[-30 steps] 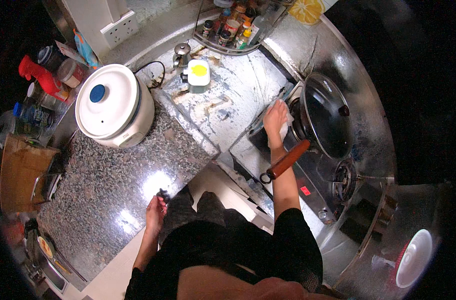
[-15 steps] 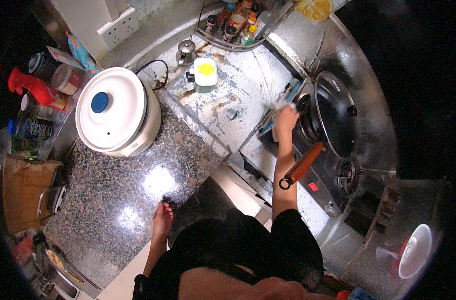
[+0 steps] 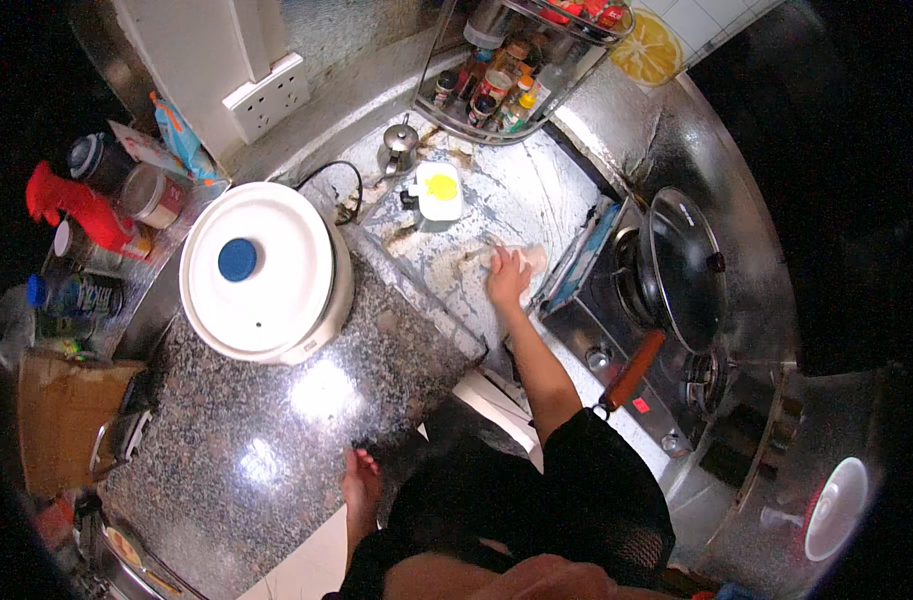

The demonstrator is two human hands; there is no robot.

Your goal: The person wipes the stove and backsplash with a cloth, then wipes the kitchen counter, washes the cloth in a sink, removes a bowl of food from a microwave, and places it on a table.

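Observation:
My right hand reaches across to the worn, stained white marbled worktop, its fingers pressing a thin pale cloth flat against the surface. Just beyond it stands a white container with a yellow lid patch, and behind that a small metal pot. Close to the front edge of the speckled granite counter, my left hand hangs with its fingers loosely curled and nothing visible in them.
A white electric cooker with a blue knob stands at left, its cord trailing behind. At right, a lidded pan with a wooden handle sits on the gas stove. A condiment rack occupies the back corner.
My right hand has moved left with the cloth, off the stove's edge onto the white worktop. The whole view has shifted, so the surroundings appear lower. My left hand stays near the counter edge.

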